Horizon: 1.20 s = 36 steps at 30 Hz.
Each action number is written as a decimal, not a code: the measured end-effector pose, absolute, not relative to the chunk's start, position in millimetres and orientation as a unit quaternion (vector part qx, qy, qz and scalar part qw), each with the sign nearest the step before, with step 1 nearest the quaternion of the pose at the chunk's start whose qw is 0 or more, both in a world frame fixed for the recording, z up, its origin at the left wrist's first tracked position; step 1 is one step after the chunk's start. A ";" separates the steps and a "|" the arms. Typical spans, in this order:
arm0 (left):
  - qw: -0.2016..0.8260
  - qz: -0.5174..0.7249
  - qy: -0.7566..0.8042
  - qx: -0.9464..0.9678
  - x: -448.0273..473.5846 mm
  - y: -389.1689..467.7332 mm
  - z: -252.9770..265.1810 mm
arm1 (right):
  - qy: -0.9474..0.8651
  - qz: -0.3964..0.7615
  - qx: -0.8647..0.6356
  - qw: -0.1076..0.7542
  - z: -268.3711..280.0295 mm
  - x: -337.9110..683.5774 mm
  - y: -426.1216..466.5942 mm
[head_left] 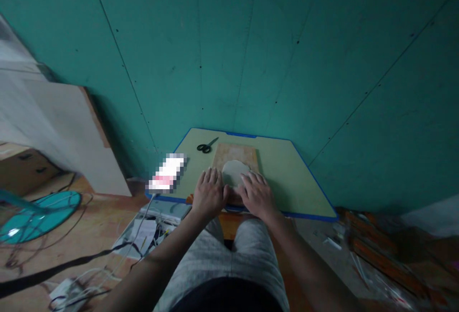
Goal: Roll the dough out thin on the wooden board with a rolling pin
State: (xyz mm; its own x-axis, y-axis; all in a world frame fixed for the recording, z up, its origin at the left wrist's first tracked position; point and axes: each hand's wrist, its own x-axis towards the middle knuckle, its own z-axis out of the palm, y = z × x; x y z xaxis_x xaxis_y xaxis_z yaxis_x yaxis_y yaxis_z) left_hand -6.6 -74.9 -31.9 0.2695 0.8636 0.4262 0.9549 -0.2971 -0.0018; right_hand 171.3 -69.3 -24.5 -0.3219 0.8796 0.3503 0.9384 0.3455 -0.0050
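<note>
A flat, pale, roughly round sheet that looks like dough [235,172] lies on a wooden board [236,151]. My left hand [210,190] rests at the board's left front edge, fingers stretched forward, its thumb near the sheet's lower left side. Opposite it, my right hand [257,192] lies with fingers extended over the sheet's right front edge, and its fingertips touch the sheet. Neither hand visibly holds anything. Between the two thumbs, the front part of the board shows.
A small pale table [301,183] with blue edging stands against a green wall [229,54]. Black-handled scissors [206,147] lie behind the board. A blurred-out phone-like screen [167,173] with a cable is at left. A box of cables [150,231] sits below.
</note>
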 end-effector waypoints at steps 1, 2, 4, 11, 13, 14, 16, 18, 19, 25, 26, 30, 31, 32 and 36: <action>0.121 -0.171 -0.581 -0.786 -6.7 -73.8 -30.3 | -0.805 -0.103 -0.567 0.143 -23.3 173.7 -68.3; 0.112 -0.165 -0.583 -0.788 -6.7 -72.3 -28.2 | -0.800 -0.105 -0.574 0.138 -21.7 175.8 -66.7; 0.097 -0.159 -0.581 -0.792 -6.3 -68.5 -23.5 | -0.789 -0.108 -0.592 0.123 -17.3 178.2 -62.6; 0.087 -0.147 -0.604 -0.778 -0.3 -47.6 -11.5 | -0.730 -0.051 -0.678 0.066 -1.3 174.2 -41.7; 0.075 -0.133 -0.609 -0.778 1.3 -39.1 -8.9 | -0.711 -0.017 -0.701 0.054 1.3 173.6 -31.9; 0.066 -0.128 -0.610 -0.779 1.8 -34.3 -7.8 | -0.702 -0.007 -0.711 0.050 2.4 173.7 -26.4; 0.048 -0.121 -0.617 -0.776 2.6 -24.1 -6.1 | -0.688 0.006 -0.725 0.048 4.3 174.0 -15.0; 0.033 -0.116 -0.633 -0.765 3.0 -13.6 -4.7 | -0.681 0.016 -0.731 0.047 6.0 174.7 -4.0; 0.028 -0.111 -0.641 -0.759 3.1 -8.5 -4.0 | -0.679 0.016 -0.732 0.050 6.8 175.0 1.0; 0.026 -0.116 -0.627 -0.770 2.6 18.1 0.6 | -0.662 0.005 -0.746 0.074 8.7 176.2 26.2; 0.022 -0.117 -0.628 -0.769 2.6 22.2 1.0 | -0.660 0.008 -0.748 0.074 8.8 176.2 30.1; -0.031 -0.085 -0.660 -0.746 3.8 36.1 2.5 | -0.645 0.006 -0.761 0.074 9.6 175.1 44.5; -0.036 -0.079 -0.663 -0.743 4.4 38.7 3.1 | -0.643 0.004 -0.762 0.075 9.7 174.9 47.5; -0.035 -0.078 -0.664 -0.743 5.1 40.9 3.9 | -0.643 0.002 -0.762 0.077 9.7 174.7 50.4; -0.018 -0.077 -0.659 -0.748 8.3 47.4 7.6 | -0.641 0.003 -0.764 0.079 8.2 175.0 60.8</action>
State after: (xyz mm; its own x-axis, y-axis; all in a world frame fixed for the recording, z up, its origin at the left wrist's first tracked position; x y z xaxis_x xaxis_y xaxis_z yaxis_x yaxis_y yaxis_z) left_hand 8.3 47.4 7.6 0.1193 0.9886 0.0920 0.9831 -0.1306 0.1282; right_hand 175.0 60.8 8.2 0.1793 0.9790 0.0971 0.9782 -0.1668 -0.1239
